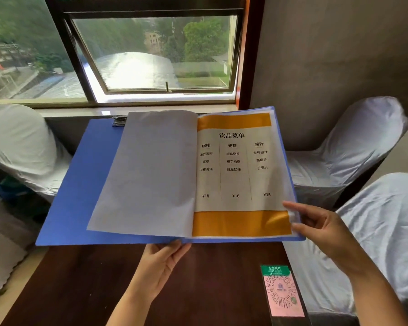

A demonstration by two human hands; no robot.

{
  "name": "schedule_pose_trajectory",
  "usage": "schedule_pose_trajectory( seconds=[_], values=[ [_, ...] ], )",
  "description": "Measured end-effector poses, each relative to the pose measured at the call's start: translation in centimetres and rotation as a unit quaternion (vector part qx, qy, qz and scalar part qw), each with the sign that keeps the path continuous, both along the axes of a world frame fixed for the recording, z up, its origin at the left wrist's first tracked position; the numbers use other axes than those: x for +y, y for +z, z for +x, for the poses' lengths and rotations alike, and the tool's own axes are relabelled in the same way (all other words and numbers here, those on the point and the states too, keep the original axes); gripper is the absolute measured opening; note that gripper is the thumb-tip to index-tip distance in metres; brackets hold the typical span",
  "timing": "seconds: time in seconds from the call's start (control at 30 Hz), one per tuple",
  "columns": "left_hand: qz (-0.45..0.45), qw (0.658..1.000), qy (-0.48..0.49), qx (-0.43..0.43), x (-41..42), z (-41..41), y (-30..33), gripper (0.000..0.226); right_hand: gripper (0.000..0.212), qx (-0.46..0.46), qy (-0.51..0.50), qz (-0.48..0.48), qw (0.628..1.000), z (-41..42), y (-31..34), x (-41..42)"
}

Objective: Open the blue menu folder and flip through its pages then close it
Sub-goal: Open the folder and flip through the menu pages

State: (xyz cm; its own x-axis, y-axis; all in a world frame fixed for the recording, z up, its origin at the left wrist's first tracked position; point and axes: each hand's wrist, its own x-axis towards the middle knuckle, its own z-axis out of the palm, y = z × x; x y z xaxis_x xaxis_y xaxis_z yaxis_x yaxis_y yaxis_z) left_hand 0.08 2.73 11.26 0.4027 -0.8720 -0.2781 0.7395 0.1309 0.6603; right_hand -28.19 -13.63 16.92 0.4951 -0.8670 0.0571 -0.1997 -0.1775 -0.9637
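Observation:
The blue menu folder [80, 184] lies open, held up above a dark wooden table. Its left side shows the blank back of a turned page [149, 175]. On the right lies a drinks menu page [240, 175] with orange bands at top and bottom. My left hand [161, 262] grips the folder's near edge at the spine from below. My right hand [320, 227] pinches the lower right corner of the clear page sleeve between thumb and fingers. A metal clip [119, 121] sits at the folder's top left.
The dark table [92, 290] carries a pink and green QR code card [283, 292] near its right edge. White-covered chairs stand at left [19, 147] and right [353, 147], with another one at the near right [386, 231]. A window [151, 55] is straight ahead.

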Motion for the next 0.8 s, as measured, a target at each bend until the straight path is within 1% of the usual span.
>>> schedule_pose_trajectory(
  seconds=[0.07,0.13,0.23,0.33,0.4,0.47,0.5,0.53,0.57,0.6,0.63,0.67,0.7,0.73,0.77,0.8],
  values=[
    [-0.004,1.0,0.002,0.001,0.0,-0.1,0.1,0.052,0.032,-0.004,-0.024,-0.034,0.999,0.2,0.3,0.2],
    [-0.003,1.0,0.001,0.002,0.0,-0.3,0.1,0.048,0.024,0.004,-0.049,-0.069,0.996,0.5,0.5,0.3],
    [-0.005,1.0,-0.001,0.006,0.0,-0.7,0.1,0.039,0.022,0.008,-0.083,-0.106,0.991,1.0,0.6,0.6],
    [-0.002,1.0,0.005,0.005,0.1,-0.8,0.2,0.038,0.025,0.027,-0.141,-0.153,0.978,1.7,0.9,1.0],
    [-0.001,1.0,0.011,0.005,0.1,-0.9,0.2,0.04,0.018,0.063,-0.185,-0.212,0.958,2.4,1.5,1.7],
    [0.005,1.0,0.015,0.006,0.2,-0.9,0.1,0.038,0.013,0.044,-0.195,-0.255,0.946,3.0,2.0,2.5],
    [0.011,1.0,0.017,0.007,0.2,-1.0,0.1,0.035,0.013,0.0,-0.192,-0.246,0.95,3.5,2.2,3.0],
    [0.016,1.0,0.018,0.008,0.2,-1.0,0.0,0.033,0.016,-0.067,-0.185,-0.199,0.96,4.1,2.4,3.5],
    [0.02,1.0,0.019,0.007,0.2,-1.1,-0.1,0.032,0.021,-0.157,-0.172,-0.113,0.966,4.8,2.6,3.8],
    [0.021,1.0,0.019,0.006,0.2,-1.2,0.0,0.032,0.026,-0.261,-0.148,0.007,0.954,5.5,2.6,4.0],
    [0.02,1.0,0.019,0.003,0.2,-1.2,0.0,0.032,0.03,-0.352,-0.118,0.133,0.919,6.3,2.8,4.2],
    [0.02,1.0,0.019,-0.001,0.2,-1.2,0.0,0.034,0.033,-0.416,-0.099,0.236,0.872,6.9,2.9,4.4],
    [0.018,1.0,0.02,-0.003,0.2,-1.3,0.1,0.036,0.033,-0.424,-0.08,0.279,0.858,7.5,3.3,4.5],
    [0.015,1.0,0.022,-0.003,0.2,-1.4,0.1,0.039,0.03,-0.369,-0.06,0.272,0.887,8.3,3.7,4.8],
    [0.013,1.0,0.023,-0.002,0.2,-1.4,0.1,0.042,0.028,-0.272,-0.043,0.221,0.936,9.0,3.9,5.3],
    [0.011,1.0,0.024,-0.003,0.2,-1.5,0.0,0.044,0.028,-0.174,-0.039,0.159,0.971,9.9,4.2,5.8]
  ],
)
